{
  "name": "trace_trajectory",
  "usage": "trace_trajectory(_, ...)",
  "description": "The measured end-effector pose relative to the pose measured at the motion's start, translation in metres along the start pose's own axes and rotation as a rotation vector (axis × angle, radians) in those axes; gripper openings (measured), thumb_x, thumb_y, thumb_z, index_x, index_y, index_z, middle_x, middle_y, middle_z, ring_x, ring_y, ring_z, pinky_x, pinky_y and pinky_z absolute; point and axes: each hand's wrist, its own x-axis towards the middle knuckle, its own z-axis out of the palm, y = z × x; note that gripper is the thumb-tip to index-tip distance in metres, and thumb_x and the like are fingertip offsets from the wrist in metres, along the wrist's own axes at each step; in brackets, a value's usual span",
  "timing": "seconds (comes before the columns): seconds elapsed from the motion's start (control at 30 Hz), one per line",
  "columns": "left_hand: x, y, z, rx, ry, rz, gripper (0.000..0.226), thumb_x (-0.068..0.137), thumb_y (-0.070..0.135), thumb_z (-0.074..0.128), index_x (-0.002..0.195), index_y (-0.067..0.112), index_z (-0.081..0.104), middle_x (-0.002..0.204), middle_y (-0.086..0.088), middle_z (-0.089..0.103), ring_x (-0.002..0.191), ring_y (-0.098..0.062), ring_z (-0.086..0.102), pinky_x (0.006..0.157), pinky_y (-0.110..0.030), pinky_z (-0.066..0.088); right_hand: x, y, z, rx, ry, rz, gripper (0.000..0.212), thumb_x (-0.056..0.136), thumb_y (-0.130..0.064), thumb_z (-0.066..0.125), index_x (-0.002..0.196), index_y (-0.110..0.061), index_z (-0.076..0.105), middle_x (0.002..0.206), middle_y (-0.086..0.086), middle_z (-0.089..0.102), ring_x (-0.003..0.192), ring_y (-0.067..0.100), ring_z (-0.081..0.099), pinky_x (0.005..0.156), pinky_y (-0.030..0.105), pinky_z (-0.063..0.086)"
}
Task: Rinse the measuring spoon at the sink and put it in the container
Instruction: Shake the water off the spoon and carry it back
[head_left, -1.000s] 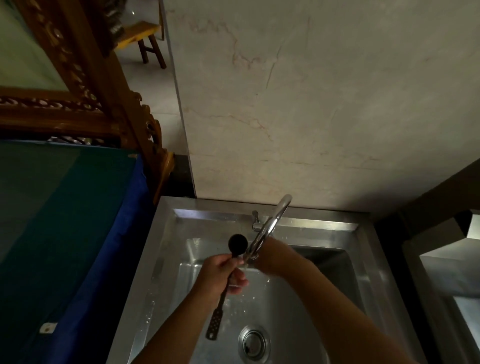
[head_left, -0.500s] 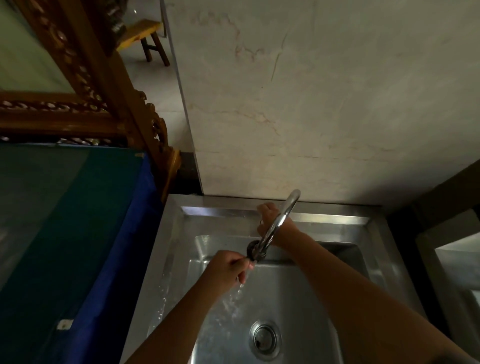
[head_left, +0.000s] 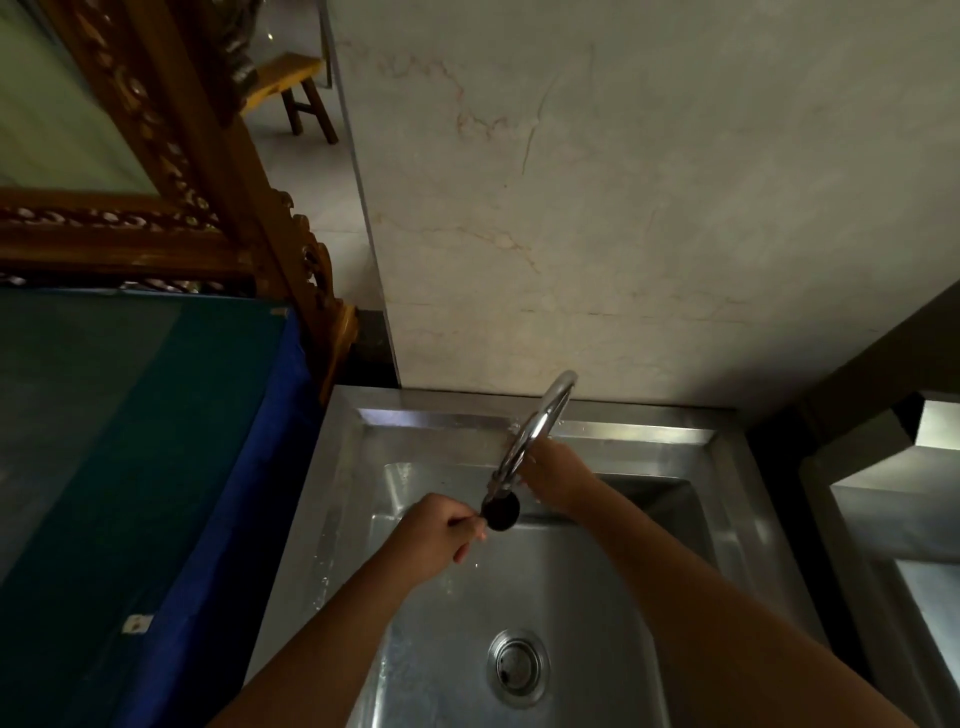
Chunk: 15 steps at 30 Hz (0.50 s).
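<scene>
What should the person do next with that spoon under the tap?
Probably lift the measuring spoon away from the faucet spout. The left hand holds its bowl right at the outlet, while the right hand is back by the faucet base, perhaps working the valve.

Spoon bowl (head_left: 501, 512) back under spout (head_left: 535, 434)

Black measuring spoon (head_left: 502, 512) bowl sits under the faucet (head_left: 535, 434) spout.

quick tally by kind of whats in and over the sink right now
hands: 2, left hand and right hand
measuring spoon: 1
faucet: 1
drain: 1
sink: 1
total: 6
</scene>
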Motion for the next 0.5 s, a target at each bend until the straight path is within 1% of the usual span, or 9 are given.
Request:
trace_trajectory(0.07,-0.011,0.003,0.001,0.025,0.012,0.003,0.024,0.092,0.02,0.06,0.074,0.011,0.074,0.052,0.001,0.059,0.05,-0.011,0.054,0.062,-0.026,0.046,-0.022,0.004,0.004,0.069,-0.061,0.029,0.021,0.097,-0.02,0.05,0.107,-0.008,0.065,0.098,0.011,0.069,0.085,0.021,0.068,0.067,0.021,0.047)
trace_trajectory(0.1,-0.019,0.006,0.002,0.039,0.017,0.002,0.024,0.092,0.02,0.061,0.074,0.01,0.074,0.052,0.0,0.059,0.05,-0.011,0.054,0.062,-0.027,0.046,-0.036,0.005,0.004,0.158,-0.114,0.076,0.021,0.098,-0.024,0.049,0.101,-0.012,0.067,0.089,0.006,0.069,0.078,0.019,0.067,0.065,0.023,0.049)
trace_trajectory(0.13,-0.023,0.008,0.002,0.055,0.013,0.001,0.024,0.092,0.021,0.061,0.076,0.009,0.075,0.053,0.0,0.059,0.05,-0.01,0.054,0.062,-0.027,0.046,-0.045,0.005,0.006,0.309,-0.174,0.12,0.024,0.099,-0.03,0.047,0.095,-0.016,0.067,0.083,0.003,0.069,0.072,0.016,0.066,0.063,0.026,0.05)
trace_trajectory(0.17,-0.027,0.01,0.002,0.072,0.006,0.0,0.024,0.092,0.022,0.062,0.077,0.008,0.075,0.053,-0.001,0.06,0.05,-0.01,0.054,0.062,-0.027,0.046,-0.052,0.006,0.007,0.435,-0.213,0.153,0.029,0.1,-0.035,0.044,0.091,-0.019,0.065,0.08,0.003,0.069,0.068,0.015,0.066,0.062,0.027,0.051)
trace_trajectory(0.27,-0.054,0.03,0.001,0.114,0.014,0.008,0.023,0.091,0.025,0.063,0.076,0.011,0.075,0.054,0.0,0.061,0.05,-0.009,0.055,0.063,-0.027,0.047,-0.084,0.002,-0.001,0.645,-0.244,0.191,0.043,0.1,-0.046,0.038,0.094,-0.015,0.067,0.08,0.009,0.072,0.066,0.018,0.068,0.063,0.027,0.051)
trace_trajectory(0.33,-0.075,0.045,0.004,0.16,0.038,0.024,0.027,0.09,0.028,0.064,0.067,0.017,0.072,0.054,0.002,0.063,0.052,-0.009,0.057,0.063,-0.026,0.046,-0.11,-0.001,-0.007,0.725,-0.253,0.173,0.047,0.098,-0.049,0.04,0.101,-0.01,0.067,0.088,0.015,0.074,0.071,0.022,0.07,0.066,0.03,0.053)
trace_trajectory(0.4,-0.095,0.06,0.008,0.206,0.06,0.052,0.031,0.088,0.03,0.064,0.059,0.022,0.069,0.053,0.004,0.064,0.052,-0.007,0.057,0.062,-0.026,0.045,-0.133,-0.004,-0.013,0.744,-0.238,0.134,0.045,0.096,-0.051,0.046,0.106,-0.012,0.065,0.096,0.018,0.074,0.073,0.023,0.071,0.067,0.032,0.056)
trace_trajectory(0.43,-0.105,0.068,0.01,0.227,0.069,0.063,0.032,0.088,0.031,0.064,0.057,0.026,0.068,0.052,0.006,0.065,0.051,-0.005,0.057,0.06,-0.026,0.045,-0.145,-0.006,-0.017,0.722,-0.224,0.108,0.043,0.094,-0.051,0.049,0.106,-0.012,0.064,0.096,0.018,0.074,0.072,0.021,0.071,0.066,0.032,0.057)
trace_trajectory(0.5,-0.125,0.084,0.015,0.266,0.089,0.088,0.036,0.087,0.032,0.064,0.051,0.033,0.065,0.05,0.01,0.064,0.049,-0.001,0.055,0.06,-0.026,0.044,-0.167,-0.012,-0.024,0.68,-0.187,0.063,0.033,0.093,-0.044,0.055,0.1,-0.012,0.062,0.089,0.017,0.072,0.066,0.018,0.067,0.063,0.029,0.055)
